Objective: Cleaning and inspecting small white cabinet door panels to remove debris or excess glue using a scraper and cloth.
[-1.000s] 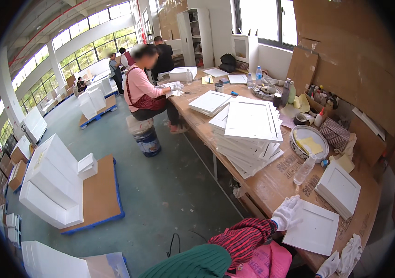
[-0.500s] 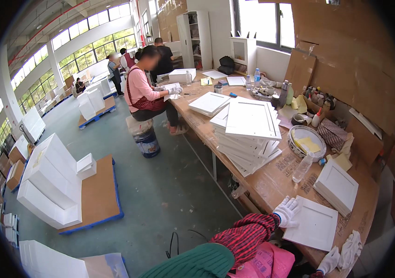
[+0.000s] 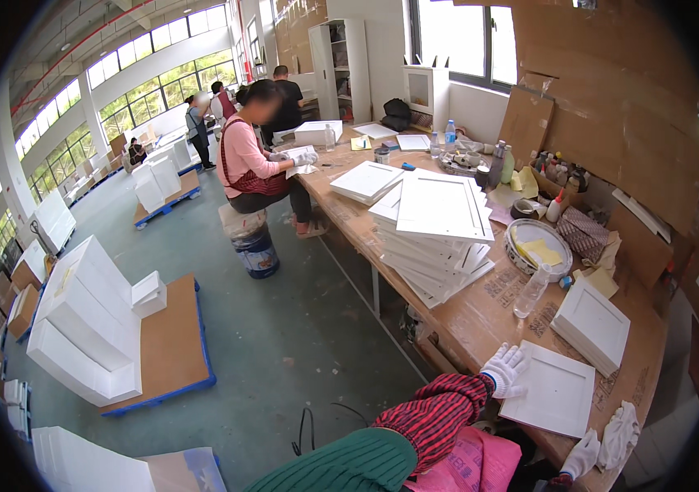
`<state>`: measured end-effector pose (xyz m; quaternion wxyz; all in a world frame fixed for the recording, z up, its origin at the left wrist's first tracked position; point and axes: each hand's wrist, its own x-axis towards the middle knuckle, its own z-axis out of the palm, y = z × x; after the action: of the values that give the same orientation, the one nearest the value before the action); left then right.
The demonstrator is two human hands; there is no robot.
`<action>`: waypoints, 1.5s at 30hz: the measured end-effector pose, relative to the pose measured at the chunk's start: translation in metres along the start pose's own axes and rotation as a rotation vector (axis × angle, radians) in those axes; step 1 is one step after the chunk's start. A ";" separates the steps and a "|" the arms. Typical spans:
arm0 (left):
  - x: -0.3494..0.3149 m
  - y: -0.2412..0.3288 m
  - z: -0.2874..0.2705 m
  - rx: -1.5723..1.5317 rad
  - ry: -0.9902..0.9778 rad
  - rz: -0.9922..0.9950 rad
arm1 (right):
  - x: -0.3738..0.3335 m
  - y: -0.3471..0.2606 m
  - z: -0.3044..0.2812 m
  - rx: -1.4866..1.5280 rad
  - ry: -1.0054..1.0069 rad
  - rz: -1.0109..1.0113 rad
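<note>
A white frame-edged panel (image 3: 553, 389) lies flat near the front edge of the bench. Over its left edge rests my left hand (image 3: 506, 371) in a white knit glove, open with the fingers spread. My right hand (image 3: 582, 455), also gloved, is at the bench edge beyond the panel's near right corner. Its fingers look stretched out, and I see nothing held in them. Touching or very close beside it is a crumpled white glove or cloth (image 3: 619, 435). Behind the panel, a short stack of smaller white panels (image 3: 591, 326) stands to the right.
A tall, uneven stack of white panels (image 3: 441, 211) rises mid-bench. Nearer are a clear plastic bottle (image 3: 529, 300) and a round tray (image 3: 561, 261) with yellow paper. Across the bench (image 3: 349, 201) sits a co-worker (image 3: 253, 156) in pink. White cabinet parts (image 3: 95, 307) stand on a pallet at left.
The view has shifted very slightly. My left hand stays on the panel, and my right hand remains beside the crumpled white glove or cloth.
</note>
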<state>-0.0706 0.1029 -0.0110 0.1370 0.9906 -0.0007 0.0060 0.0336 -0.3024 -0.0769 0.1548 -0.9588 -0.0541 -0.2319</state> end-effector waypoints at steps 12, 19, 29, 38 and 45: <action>-0.001 -0.002 0.000 0.029 -0.001 -0.009 | -0.001 -0.011 -0.004 0.002 -0.001 0.021; -0.001 0.003 0.000 0.011 0.015 -0.004 | -0.001 0.004 0.000 0.006 0.045 -0.017; 0.001 -0.001 0.005 0.015 0.063 0.015 | -0.002 -0.003 -0.002 0.036 0.034 -0.011; -0.001 -0.002 0.011 -0.012 0.129 0.014 | -0.002 -0.021 -0.022 -0.003 -0.093 0.077; 0.002 0.001 0.012 -0.042 0.118 0.019 | 0.013 -0.003 -0.027 0.058 0.130 0.161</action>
<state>-0.0688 0.0987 -0.0222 0.1575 0.9853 -0.0023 0.0659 0.0328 -0.3084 -0.0475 0.2037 -0.9382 0.0265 -0.2787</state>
